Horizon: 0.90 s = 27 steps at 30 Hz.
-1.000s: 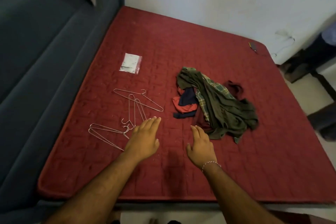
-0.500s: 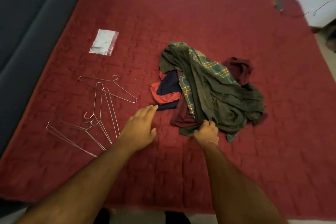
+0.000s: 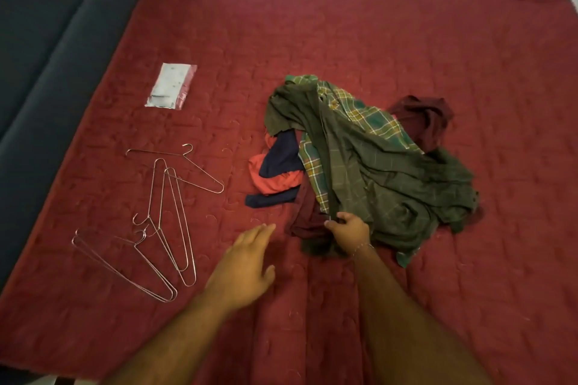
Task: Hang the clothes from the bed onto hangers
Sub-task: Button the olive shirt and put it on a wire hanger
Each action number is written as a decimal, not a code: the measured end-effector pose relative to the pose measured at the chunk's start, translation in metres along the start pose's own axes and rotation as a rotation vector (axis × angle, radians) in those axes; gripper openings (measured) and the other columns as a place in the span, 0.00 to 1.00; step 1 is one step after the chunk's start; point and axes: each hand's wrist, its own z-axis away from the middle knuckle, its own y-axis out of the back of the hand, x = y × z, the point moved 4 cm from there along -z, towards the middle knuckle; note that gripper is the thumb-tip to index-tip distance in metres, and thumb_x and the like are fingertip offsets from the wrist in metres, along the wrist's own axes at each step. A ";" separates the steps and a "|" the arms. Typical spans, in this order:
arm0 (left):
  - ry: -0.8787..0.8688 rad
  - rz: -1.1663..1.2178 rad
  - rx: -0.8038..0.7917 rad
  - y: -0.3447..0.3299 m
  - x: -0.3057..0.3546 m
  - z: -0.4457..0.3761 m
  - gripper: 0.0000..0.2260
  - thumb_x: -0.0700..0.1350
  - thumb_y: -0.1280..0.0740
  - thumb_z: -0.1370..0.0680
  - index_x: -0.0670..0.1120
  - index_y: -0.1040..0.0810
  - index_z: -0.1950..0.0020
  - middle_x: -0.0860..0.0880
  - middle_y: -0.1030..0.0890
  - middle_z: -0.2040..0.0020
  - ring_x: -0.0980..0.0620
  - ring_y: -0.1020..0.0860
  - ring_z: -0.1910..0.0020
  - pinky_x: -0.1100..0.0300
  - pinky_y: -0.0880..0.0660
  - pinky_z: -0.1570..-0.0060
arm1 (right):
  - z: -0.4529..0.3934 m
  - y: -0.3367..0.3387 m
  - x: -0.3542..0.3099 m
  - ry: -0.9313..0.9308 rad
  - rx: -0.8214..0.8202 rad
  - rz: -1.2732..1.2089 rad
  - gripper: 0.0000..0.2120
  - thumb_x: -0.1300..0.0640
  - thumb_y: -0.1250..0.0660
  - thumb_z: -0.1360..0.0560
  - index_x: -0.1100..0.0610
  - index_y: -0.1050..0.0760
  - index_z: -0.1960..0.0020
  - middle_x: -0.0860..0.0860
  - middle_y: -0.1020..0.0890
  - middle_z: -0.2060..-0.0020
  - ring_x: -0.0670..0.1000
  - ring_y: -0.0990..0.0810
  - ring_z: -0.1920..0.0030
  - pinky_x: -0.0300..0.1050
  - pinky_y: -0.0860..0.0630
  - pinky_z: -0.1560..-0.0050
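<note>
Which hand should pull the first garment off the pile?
Right. The right hand already grips the dark green garment at the pile's near edge. The left hand is open above the mattress, nearer the wire hangers, so probably better fetching one.

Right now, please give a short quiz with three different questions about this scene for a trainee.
1. True or false: the left hand holds a wire hanger.
2. Which garment edge does the right hand grip? A) dark green garment B) red and navy garment
3. Fill in: the hangers lie to the ____ of the clothes pile.

Key: 1 false; 2 A; 3 left.
</note>
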 end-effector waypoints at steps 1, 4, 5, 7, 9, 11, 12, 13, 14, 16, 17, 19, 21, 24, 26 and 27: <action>0.052 0.051 -0.006 0.000 -0.002 -0.004 0.38 0.55 0.36 0.27 0.46 0.38 0.18 0.45 0.32 0.21 0.45 0.33 0.23 0.51 0.35 0.24 | 0.011 -0.003 -0.010 0.039 -0.019 -0.180 0.19 0.49 0.23 0.29 0.56 0.15 0.41 0.56 0.14 0.45 0.57 0.18 0.40 0.55 0.23 0.35; 0.317 0.591 0.021 0.015 0.009 -0.019 0.22 0.50 0.31 0.19 0.42 0.26 0.27 0.44 0.22 0.30 0.48 0.25 0.32 0.62 0.29 0.36 | 0.067 -0.015 -0.063 0.149 -0.220 -0.533 0.06 0.63 0.29 0.22 0.62 0.14 0.48 0.56 0.13 0.56 0.46 0.18 0.60 0.38 0.21 0.57; 0.406 0.805 0.055 0.028 0.015 -0.021 0.12 0.47 0.33 0.16 0.43 0.21 0.35 0.44 0.18 0.38 0.49 0.22 0.39 0.63 0.26 0.45 | 0.089 -0.019 -0.083 0.194 -0.298 -0.560 0.08 0.62 0.31 0.21 0.63 0.14 0.47 0.58 0.14 0.57 0.45 0.21 0.63 0.35 0.26 0.63; 0.542 1.183 0.064 0.051 0.021 -0.027 0.12 0.50 0.35 0.15 0.47 0.16 0.52 0.46 0.15 0.54 0.49 0.18 0.55 0.60 0.26 0.59 | 0.127 -0.025 -0.111 0.264 -0.441 -0.590 0.10 0.59 0.32 0.20 0.62 0.13 0.51 0.58 0.15 0.57 0.46 0.25 0.64 0.37 0.30 0.63; 0.584 1.404 -0.014 0.076 0.022 -0.026 0.15 0.54 0.33 0.17 0.44 0.14 0.53 0.44 0.13 0.58 0.46 0.17 0.63 0.56 0.23 0.61 | 0.162 -0.028 -0.130 0.320 -0.541 -0.578 0.13 0.59 0.33 0.19 0.60 0.13 0.58 0.55 0.14 0.60 0.46 0.24 0.64 0.38 0.28 0.58; 0.492 1.345 0.008 0.102 0.021 -0.029 0.07 0.40 0.33 0.19 0.40 0.16 0.49 0.41 0.15 0.58 0.44 0.18 0.63 0.56 0.21 0.62 | 0.193 -0.033 -0.143 0.354 -0.600 -0.513 0.15 0.56 0.32 0.20 0.58 0.14 0.62 0.55 0.15 0.63 0.45 0.26 0.66 0.37 0.30 0.60; 0.460 1.264 0.082 0.111 0.018 -0.033 0.07 0.34 0.35 0.21 0.40 0.18 0.49 0.41 0.15 0.58 0.45 0.18 0.62 0.58 0.21 0.63 | 0.205 -0.035 -0.145 0.347 -0.606 -0.507 0.15 0.56 0.32 0.20 0.59 0.14 0.62 0.55 0.16 0.64 0.46 0.26 0.66 0.36 0.31 0.61; 0.425 1.173 0.138 0.124 0.012 -0.034 0.09 0.32 0.36 0.24 0.41 0.18 0.49 0.42 0.15 0.57 0.46 0.18 0.60 0.59 0.19 0.62 | 0.217 -0.040 -0.148 0.327 -0.574 -0.522 0.14 0.56 0.32 0.20 0.59 0.15 0.62 0.55 0.17 0.65 0.46 0.27 0.67 0.36 0.30 0.62; 0.390 1.144 0.161 0.133 0.008 -0.035 0.12 0.35 0.36 0.26 0.42 0.19 0.45 0.43 0.14 0.52 0.46 0.17 0.56 0.57 0.18 0.56 | 0.226 -0.043 -0.151 0.305 -0.507 -0.542 0.12 0.56 0.31 0.21 0.59 0.15 0.60 0.54 0.18 0.66 0.46 0.26 0.66 0.37 0.29 0.62; 0.295 1.130 0.168 0.137 -0.013 -0.047 0.27 0.43 0.37 0.32 0.46 0.23 0.32 0.44 0.16 0.39 0.45 0.17 0.45 0.47 0.18 0.43 | 0.234 -0.045 -0.157 0.344 -0.194 -0.514 0.04 0.59 0.28 0.23 0.55 0.16 0.56 0.50 0.18 0.62 0.47 0.23 0.62 0.39 0.24 0.60; 0.249 1.146 0.153 0.143 -0.017 -0.046 0.30 0.43 0.37 0.32 0.47 0.24 0.29 0.45 0.16 0.37 0.46 0.17 0.43 0.46 0.19 0.42 | 0.236 -0.041 -0.160 0.394 -0.007 -0.423 0.06 0.62 0.26 0.25 0.53 0.17 0.50 0.48 0.18 0.56 0.47 0.22 0.58 0.40 0.23 0.56; 0.121 1.146 0.117 0.179 -0.012 -0.018 0.26 0.37 0.39 0.28 0.49 0.22 0.31 0.47 0.15 0.42 0.47 0.17 0.46 0.51 0.19 0.47 | 0.246 -0.041 -0.174 0.485 0.325 -0.078 0.30 0.60 0.22 0.30 0.49 0.27 0.31 0.47 0.25 0.35 0.45 0.24 0.41 0.42 0.28 0.37; -0.042 1.099 0.017 0.214 -0.002 0.014 0.25 0.31 0.41 0.24 0.51 0.19 0.35 0.48 0.13 0.45 0.46 0.16 0.46 0.51 0.20 0.47 | 0.246 -0.045 -0.187 0.495 0.476 0.189 0.46 0.55 0.23 0.30 0.49 0.43 0.19 0.48 0.41 0.22 0.48 0.39 0.26 0.48 0.39 0.28; -0.251 1.067 -0.199 0.236 -0.002 0.044 0.21 0.31 0.39 0.20 0.52 0.18 0.38 0.51 0.14 0.45 0.53 0.17 0.45 0.59 0.21 0.45 | 0.258 -0.050 -0.231 0.621 0.420 0.217 0.19 0.59 0.32 0.20 0.51 0.25 0.30 0.46 0.26 0.29 0.44 0.26 0.33 0.48 0.31 0.33; -0.251 1.163 -0.169 0.250 -0.017 0.057 0.13 0.40 0.38 0.17 0.52 0.17 0.40 0.54 0.15 0.50 0.59 0.18 0.52 0.64 0.22 0.54 | 0.269 -0.045 -0.261 0.605 0.361 0.019 0.14 0.66 0.42 0.16 0.56 0.20 0.51 0.47 0.14 0.58 0.40 0.17 0.58 0.43 0.23 0.49; -0.237 1.190 -0.100 0.253 -0.030 0.057 0.12 0.43 0.38 0.18 0.53 0.17 0.41 0.54 0.15 0.51 0.59 0.19 0.55 0.63 0.24 0.59 | 0.274 -0.041 -0.271 0.521 0.345 -0.095 0.17 0.66 0.46 0.15 0.56 0.23 0.55 0.48 0.16 0.65 0.41 0.18 0.66 0.39 0.23 0.57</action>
